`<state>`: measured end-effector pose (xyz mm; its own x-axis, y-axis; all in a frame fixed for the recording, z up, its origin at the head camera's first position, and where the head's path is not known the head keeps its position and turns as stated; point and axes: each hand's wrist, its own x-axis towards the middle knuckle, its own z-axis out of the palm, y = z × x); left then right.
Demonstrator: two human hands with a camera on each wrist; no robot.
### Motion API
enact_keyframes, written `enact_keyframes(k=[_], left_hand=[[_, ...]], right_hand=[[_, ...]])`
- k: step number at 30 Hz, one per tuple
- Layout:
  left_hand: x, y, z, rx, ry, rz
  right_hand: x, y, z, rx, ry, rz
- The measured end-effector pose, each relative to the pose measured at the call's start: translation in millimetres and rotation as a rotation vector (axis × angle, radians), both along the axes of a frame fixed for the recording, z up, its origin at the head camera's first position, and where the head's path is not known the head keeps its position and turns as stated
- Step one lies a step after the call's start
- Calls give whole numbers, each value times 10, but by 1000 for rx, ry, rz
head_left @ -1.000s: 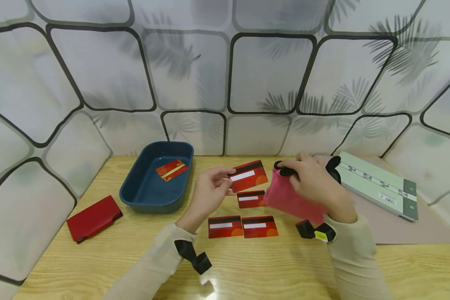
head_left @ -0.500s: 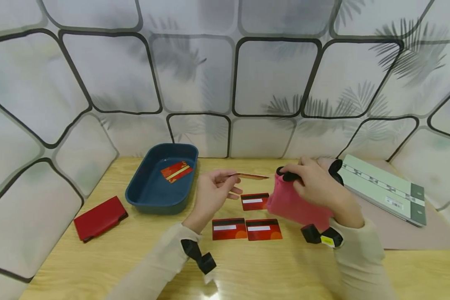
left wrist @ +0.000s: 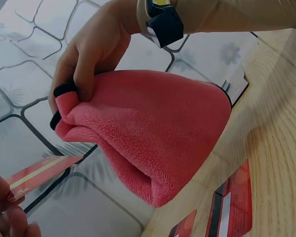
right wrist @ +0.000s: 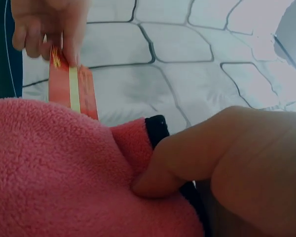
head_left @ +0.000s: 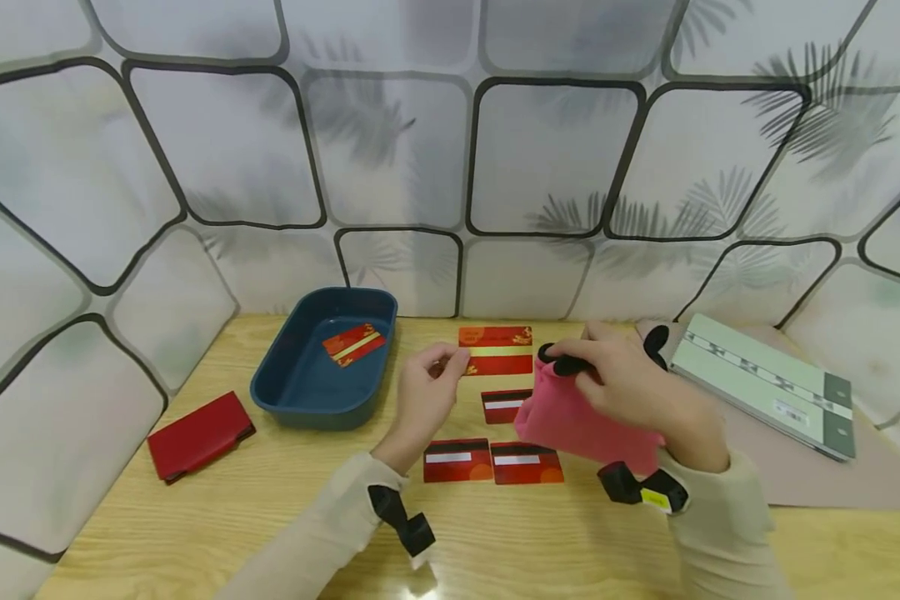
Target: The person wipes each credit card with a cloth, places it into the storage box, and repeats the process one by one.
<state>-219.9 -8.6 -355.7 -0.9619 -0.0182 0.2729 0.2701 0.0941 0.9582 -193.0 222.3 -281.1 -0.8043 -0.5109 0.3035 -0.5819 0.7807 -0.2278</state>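
Observation:
A red card with a gold stripe (head_left: 497, 363) is pinched by its left edge in my left hand (head_left: 426, 400), raised at the back of the table. My right hand (head_left: 637, 396) grips the corner of a folded pink plush cloth with black edging (head_left: 581, 421), which hangs just right of the card. From the left wrist view the cloth (left wrist: 143, 113) droops from the fingers in loose folds. The right wrist view has the thumb pressing into the cloth (right wrist: 54, 163), with the card (right wrist: 71, 89) beyond it. Below lie three red cards, dark stripe up, one a small card (head_left: 504, 407) partly covered by the cloth.
A blue tray (head_left: 276, 375) stands left of my left hand, with another gold-striped card (head_left: 354, 343) in it. Farther left lies a dark red wallet (head_left: 201, 437). At right, a pale green notebook (head_left: 757, 385) rests on a pinkish mat (head_left: 825, 487). Patterned fabric walls the back.
The card in my left hand has turned over, from its dark-striped side through edge-on to its gold-striped side. My right hand and the cloth have shifted slightly left.

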Motion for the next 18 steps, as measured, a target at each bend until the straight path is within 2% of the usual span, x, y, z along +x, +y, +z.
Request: enact_keyframes(k=[4,7,13,18], left_hand=[[-3,15,-3,-15,19,6],[-16,36,-13,-8,-1,-46],[-17,45,-6,16,-67,-123],[-7,39,-36,-39,-43,-172]], right_hand=[[87,-126,31,-4,-35,51],[173,-236,45,30,-28,62],[232,-400,13,88,55,34],[219,-466,-61,105,94,-23]])
